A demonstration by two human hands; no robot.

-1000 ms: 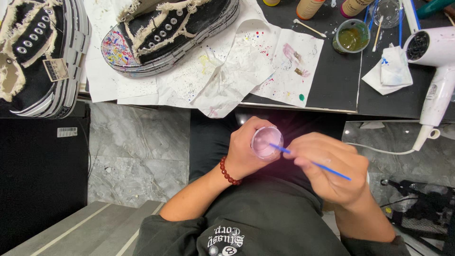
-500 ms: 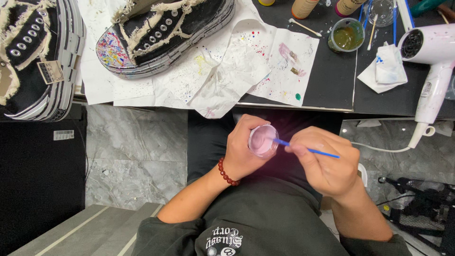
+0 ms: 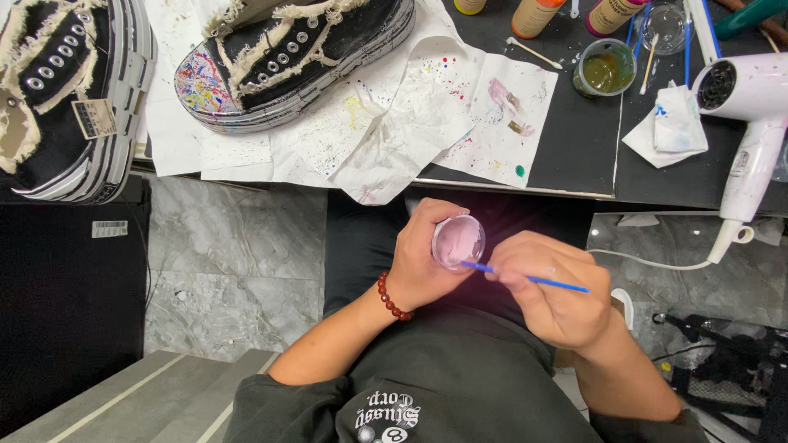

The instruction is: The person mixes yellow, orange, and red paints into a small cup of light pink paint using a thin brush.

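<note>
My left hand (image 3: 423,258) grips a small clear cup (image 3: 458,242) with pale pink paint inside, held over my lap. A red bead bracelet (image 3: 391,299) circles that wrist. My right hand (image 3: 552,287) pinches a thin blue brush (image 3: 525,278), its tip inside the cup. On the table beyond lies a black frayed sneaker (image 3: 287,57) with paint speckles on its toe, resting on spattered white paper (image 3: 394,123).
A second black sneaker (image 3: 61,90) lies at the far left. A jar of murky water (image 3: 606,70), paint bottles (image 3: 538,12), a stained tissue (image 3: 673,123) and a white hair dryer (image 3: 751,123) sit on the black table at right. Grey marble floor lies below.
The view has drifted slightly. Both hands stay together at the cup, with the brush tip still in the pink paint; its handle has tilted a little.
</note>
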